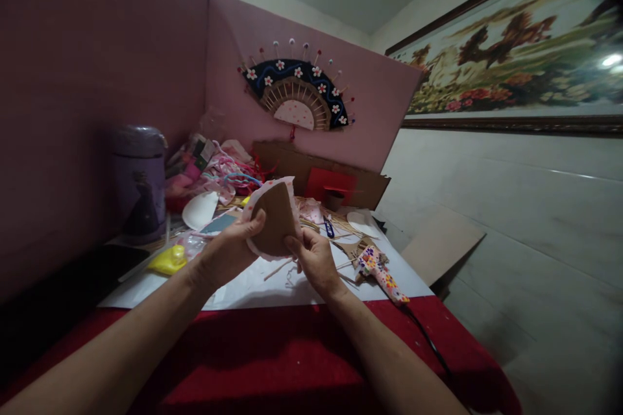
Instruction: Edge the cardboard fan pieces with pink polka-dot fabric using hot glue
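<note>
Between my hands, raised above the white work sheet [233, 295], is a half-round piece of brown cardboard [276, 223] with pink-dotted white fabric showing around its edge. My left hand [241, 239] grips its left side, thumb lying on the cardboard face and fingers hidden behind. My right hand [314, 256] pinches the lower right corner between thumb and fingers. To the right of that hand lies a hot glue gun [382, 275] with a flower-patterned body and a black cord. Thin sticks and scraps lie on the sheet below.
A decorated dark-blue fan [299, 87] hangs on the pink panel behind. At left stand a purple flask [141, 184] and a yellow packet [168, 260]. Ribbons and plastic bags [226, 171] pile up at the back, beside a red card [331, 186]. Red cloth [272, 356] covers the table front.
</note>
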Available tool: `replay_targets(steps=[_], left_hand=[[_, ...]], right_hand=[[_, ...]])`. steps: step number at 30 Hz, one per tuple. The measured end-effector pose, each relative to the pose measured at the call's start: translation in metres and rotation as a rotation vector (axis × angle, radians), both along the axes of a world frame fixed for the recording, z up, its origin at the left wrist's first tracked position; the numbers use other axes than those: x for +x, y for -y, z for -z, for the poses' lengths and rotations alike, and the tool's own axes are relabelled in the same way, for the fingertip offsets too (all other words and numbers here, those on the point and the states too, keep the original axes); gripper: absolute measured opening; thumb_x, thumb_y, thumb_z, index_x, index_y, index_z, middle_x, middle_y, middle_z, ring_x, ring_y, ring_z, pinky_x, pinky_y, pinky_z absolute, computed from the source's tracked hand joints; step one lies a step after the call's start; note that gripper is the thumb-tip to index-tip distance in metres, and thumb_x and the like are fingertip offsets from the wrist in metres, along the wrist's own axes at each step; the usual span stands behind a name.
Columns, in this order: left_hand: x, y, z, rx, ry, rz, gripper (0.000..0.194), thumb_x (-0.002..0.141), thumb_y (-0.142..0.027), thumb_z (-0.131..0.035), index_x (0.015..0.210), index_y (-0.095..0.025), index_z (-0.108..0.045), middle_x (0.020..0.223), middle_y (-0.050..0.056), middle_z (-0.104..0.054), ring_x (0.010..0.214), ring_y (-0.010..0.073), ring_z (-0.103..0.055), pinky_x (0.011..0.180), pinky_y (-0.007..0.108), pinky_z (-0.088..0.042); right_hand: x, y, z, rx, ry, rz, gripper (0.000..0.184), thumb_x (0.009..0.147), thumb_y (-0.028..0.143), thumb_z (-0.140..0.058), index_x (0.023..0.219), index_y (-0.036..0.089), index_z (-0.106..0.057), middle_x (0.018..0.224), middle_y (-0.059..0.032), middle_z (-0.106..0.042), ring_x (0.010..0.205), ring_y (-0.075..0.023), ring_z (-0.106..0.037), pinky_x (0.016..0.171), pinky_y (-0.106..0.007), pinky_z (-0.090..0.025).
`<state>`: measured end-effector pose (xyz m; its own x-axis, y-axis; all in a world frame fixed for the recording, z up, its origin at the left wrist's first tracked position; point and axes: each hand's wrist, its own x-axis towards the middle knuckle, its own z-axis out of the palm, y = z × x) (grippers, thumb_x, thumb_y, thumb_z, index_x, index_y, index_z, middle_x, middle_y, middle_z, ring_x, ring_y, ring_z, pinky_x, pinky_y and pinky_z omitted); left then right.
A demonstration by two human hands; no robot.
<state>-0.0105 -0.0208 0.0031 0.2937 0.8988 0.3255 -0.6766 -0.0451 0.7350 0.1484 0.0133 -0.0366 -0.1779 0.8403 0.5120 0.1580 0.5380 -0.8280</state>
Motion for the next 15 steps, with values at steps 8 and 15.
replay_targets(steps=[8, 15], left_hand=[[0.0022, -0.0029, 0.0020, -0.004, 0.019, -0.024, 0.043, 0.083, -0.037, -0.055, 0.123, -0.020, -0.056, 0.104, 0.009, -0.069, 0.093, 0.0240, -0.064, 0.080, 0.034, -0.052], [0.0009, -0.0059, 0.0045, -0.051, 0.008, -0.026, 0.049, 0.078, -0.042, -0.061, 0.121, -0.019, -0.056, 0.104, 0.010, -0.069, 0.101, 0.0255, -0.061, 0.085, 0.035, -0.050]], right_hand=[[0.0001, 0.0001, 0.0008, -0.006, 0.009, 0.003, 0.037, 0.075, 0.050, -0.060, 0.059, 0.020, -0.045, 0.047, 0.0057, -0.041, 0.042, -0.0084, -0.035, 0.039, -0.021, -0.028], [-0.0001, 0.0009, -0.0001, -0.032, 0.000, -0.008, 0.037, 0.074, 0.050, -0.061, 0.058, 0.020, -0.046, 0.044, 0.0066, -0.041, 0.039, -0.0079, -0.035, 0.037, -0.021, -0.026]])
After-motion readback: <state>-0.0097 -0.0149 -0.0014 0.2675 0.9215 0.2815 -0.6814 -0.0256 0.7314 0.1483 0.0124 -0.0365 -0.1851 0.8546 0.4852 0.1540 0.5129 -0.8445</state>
